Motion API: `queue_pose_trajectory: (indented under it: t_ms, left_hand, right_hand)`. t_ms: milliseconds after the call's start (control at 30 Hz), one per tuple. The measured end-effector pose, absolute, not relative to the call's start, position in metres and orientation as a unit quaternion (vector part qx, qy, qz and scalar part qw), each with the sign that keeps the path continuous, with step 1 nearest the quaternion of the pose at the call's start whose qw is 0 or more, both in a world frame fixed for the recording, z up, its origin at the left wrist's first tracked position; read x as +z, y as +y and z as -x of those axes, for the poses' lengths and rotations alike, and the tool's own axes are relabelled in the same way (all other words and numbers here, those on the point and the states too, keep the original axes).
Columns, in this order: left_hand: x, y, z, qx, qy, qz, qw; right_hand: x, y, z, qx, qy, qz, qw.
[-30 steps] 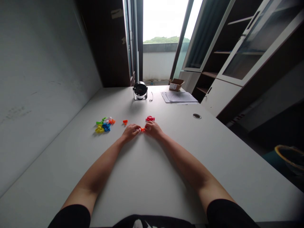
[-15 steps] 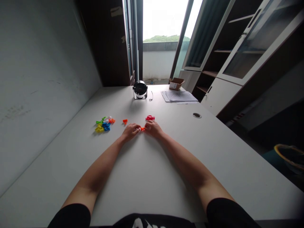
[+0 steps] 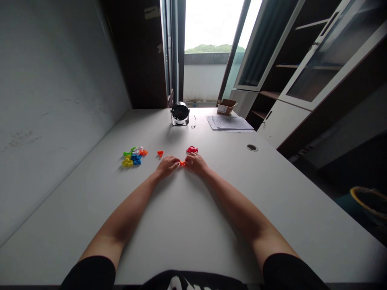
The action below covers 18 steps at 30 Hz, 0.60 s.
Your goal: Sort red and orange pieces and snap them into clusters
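The small orange piece (image 3: 182, 163) is vivid in colour, with a smooth, plastic-looking surface and an uneven, knobbly outline. It sits in the narrow gap between the fingertips of the left hand (image 3: 169, 165) and the right hand (image 3: 195, 162), gripped from both sides. Only its middle shows; both ends run in under the fingers, so its full shape is hidden. The visible stretch runs roughly crosswise, from one hand to the other, close above the white counter (image 3: 181, 217). Whether its underside touches the surface cannot be told. Whether it is one part or several joined together is too small to make out.
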State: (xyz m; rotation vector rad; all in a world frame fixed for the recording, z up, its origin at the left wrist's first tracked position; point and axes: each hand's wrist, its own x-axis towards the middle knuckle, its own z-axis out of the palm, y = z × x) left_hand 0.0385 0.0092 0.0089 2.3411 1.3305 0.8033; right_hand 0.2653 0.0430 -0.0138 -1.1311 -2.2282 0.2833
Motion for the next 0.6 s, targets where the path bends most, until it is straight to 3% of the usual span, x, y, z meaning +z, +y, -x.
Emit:
queue_pose_trajectory:
  t_ms: [600]
  left_hand:
    - [0.011,0.007,-0.0389,0.283,0.47,-0.818,0.173]
  right_hand:
    - [-0.0141,0.0444,-0.2653,0.107,-0.844,0.43,0.301]
